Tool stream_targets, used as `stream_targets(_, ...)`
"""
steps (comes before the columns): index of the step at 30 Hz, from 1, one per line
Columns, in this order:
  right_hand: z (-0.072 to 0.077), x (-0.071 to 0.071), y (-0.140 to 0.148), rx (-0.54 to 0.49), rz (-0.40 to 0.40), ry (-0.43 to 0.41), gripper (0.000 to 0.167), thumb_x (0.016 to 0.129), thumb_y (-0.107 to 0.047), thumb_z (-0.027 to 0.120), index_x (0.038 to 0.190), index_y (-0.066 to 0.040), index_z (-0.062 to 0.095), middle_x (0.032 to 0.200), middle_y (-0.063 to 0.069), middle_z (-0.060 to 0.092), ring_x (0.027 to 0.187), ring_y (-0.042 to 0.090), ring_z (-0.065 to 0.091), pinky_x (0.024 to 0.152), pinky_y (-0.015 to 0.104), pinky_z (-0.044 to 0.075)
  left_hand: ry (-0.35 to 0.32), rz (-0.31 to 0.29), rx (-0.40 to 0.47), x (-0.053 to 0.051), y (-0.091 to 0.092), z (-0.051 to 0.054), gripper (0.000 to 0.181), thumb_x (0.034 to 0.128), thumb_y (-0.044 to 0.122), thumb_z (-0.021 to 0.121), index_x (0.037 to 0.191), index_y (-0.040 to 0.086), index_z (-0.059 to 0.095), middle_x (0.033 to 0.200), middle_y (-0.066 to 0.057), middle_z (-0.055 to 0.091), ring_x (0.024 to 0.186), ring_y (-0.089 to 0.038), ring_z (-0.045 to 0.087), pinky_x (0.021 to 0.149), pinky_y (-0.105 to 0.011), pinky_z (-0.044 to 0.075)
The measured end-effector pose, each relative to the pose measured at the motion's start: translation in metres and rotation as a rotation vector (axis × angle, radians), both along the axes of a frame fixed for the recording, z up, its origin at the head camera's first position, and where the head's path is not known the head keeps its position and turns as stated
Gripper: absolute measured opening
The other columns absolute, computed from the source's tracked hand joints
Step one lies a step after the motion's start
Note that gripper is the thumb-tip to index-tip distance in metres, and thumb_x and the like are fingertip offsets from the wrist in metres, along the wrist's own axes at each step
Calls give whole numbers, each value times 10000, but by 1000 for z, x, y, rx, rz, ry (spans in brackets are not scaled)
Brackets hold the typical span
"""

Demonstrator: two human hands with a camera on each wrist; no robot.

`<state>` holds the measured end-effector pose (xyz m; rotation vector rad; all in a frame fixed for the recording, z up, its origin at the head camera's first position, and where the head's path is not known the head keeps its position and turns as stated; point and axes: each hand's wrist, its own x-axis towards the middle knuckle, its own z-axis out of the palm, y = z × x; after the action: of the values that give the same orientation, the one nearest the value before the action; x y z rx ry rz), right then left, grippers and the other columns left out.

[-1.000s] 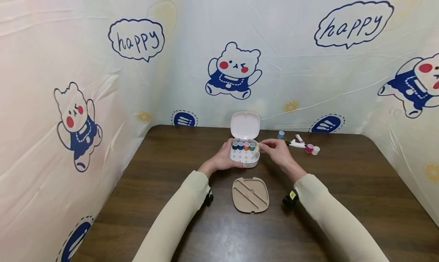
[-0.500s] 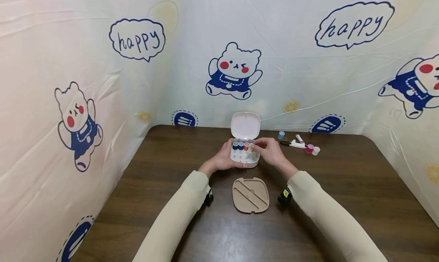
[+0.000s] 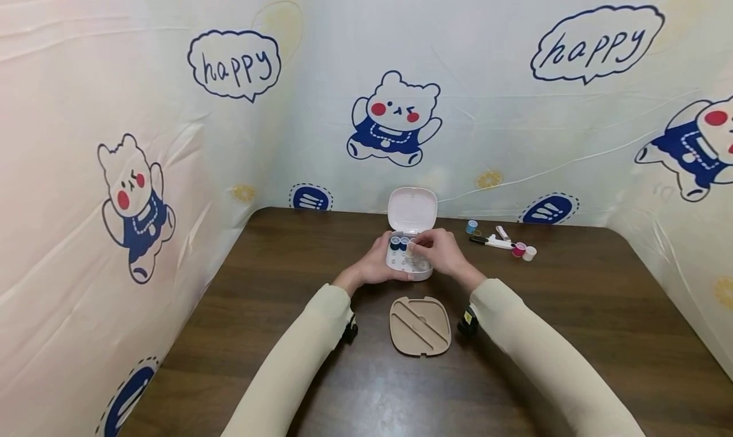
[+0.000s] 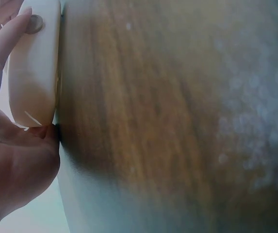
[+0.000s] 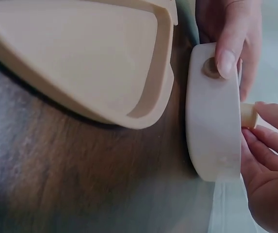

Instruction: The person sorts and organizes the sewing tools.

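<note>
A white box stands with its lid raised, its inside fitted with rows of small pegs. Two dark blue spools show in its back row. My left hand grips the box from the left, the thumb by the round button on its front in the right wrist view. Between thumb and fingers my right hand pinches a cream spool over the box. That hand hides the box's back right part, with any spools there.
A beige tray lies in front of the box. To the right rear are a light blue spool, a magenta spool, a white spool, a black-and-white tool and a small pink-white piece. Patterned cloth hangs behind.
My right hand has moved left with the cream spool, from the box's right edge to over its middle, and now covers the orange and green spools. The left hand keeps its grip.
</note>
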<state>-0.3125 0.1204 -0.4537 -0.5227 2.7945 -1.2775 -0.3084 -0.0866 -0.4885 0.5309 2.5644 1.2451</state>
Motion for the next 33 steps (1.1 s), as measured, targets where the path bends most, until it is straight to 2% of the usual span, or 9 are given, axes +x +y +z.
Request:
stream_targets(6, 1, -3, -7, 17, 16, 23, 133, 942, -160, 757, 982, -35, 783, 940, 86, 769, 886, 215, 710, 800, 389, 560, -2, -12, 1, -2, 1, 0, 1182, 740, 392, 919, 1586, 127, 137, 1487, -146, 318, 1287, -258, 409, 1112, -429, 360)
stream_targets(15, -3, -6, -15, 61, 51, 20, 114, 939, -128, 755, 980, -23, 775, 933, 89, 766, 883, 202, 718, 815, 380, 571, 6, -30, 23, -3, 0, -4, 1153, 741, 379, 920, 1574, 124, 165, 1470, -151, 331, 1277, -254, 403, 1099, -424, 367)
stream_targets(23, -1, -7, -26, 125, 65, 103, 101, 931, -116, 757, 939, -17, 777, 891, 76, 770, 842, 182, 720, 760, 360, 573, 17, -20, 30, -4, 0, -6, 1143, 731, 373, 932, 1565, 129, 190, 1459, -143, 342, 1265, -250, 412, 1097, -422, 375)
stream_targets(33, -3, -5, -35, 150, 80, 119, 75, 923, -83, 752, 917, -11, 771, 858, 74, 759, 811, 176, 697, 749, 349, 564, 49, -45, 61, -4, -1, -8, 1164, 740, 361, 926, 1578, 97, 162, 1480, -181, 321, 1286, -283, 392, 1099, -459, 369)
